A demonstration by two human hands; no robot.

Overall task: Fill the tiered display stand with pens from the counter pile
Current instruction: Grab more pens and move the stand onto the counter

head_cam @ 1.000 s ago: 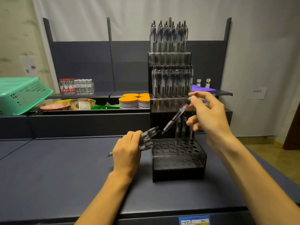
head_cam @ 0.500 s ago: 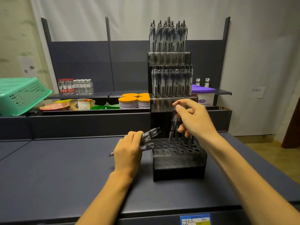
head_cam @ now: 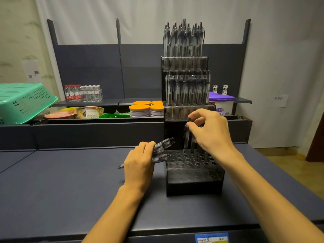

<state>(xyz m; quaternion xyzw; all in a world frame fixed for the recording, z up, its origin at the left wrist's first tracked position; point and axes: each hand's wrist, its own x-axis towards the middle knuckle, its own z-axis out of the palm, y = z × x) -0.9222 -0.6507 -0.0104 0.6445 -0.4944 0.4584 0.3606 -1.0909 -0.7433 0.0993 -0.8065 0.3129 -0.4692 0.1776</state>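
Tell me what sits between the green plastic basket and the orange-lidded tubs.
In the head view, round foil-lidded food bowls lie between the green plastic basket and the orange-lidded tubs.

Illumination is dim and even, with a cool cast; the source itself lies outside the view. The pale curtain wall (head_cam: 175, 18) at the far side is the brightest area. The dark matte blue-grey counter top (head_cam: 61, 186) carries only a soft sheen and faint, diffuse shadows beneath the forearms. The clear acrylic front of the black tiered pen stand (head_cam: 194, 174) shows weak reflections. Wide-angle distortion bows the upright shelf posts (head_cam: 52, 32) and stretches the forearms at the near edge. Fine detail is soft throughout; the right hand (head_cam: 210, 132) shows slight motion blur.
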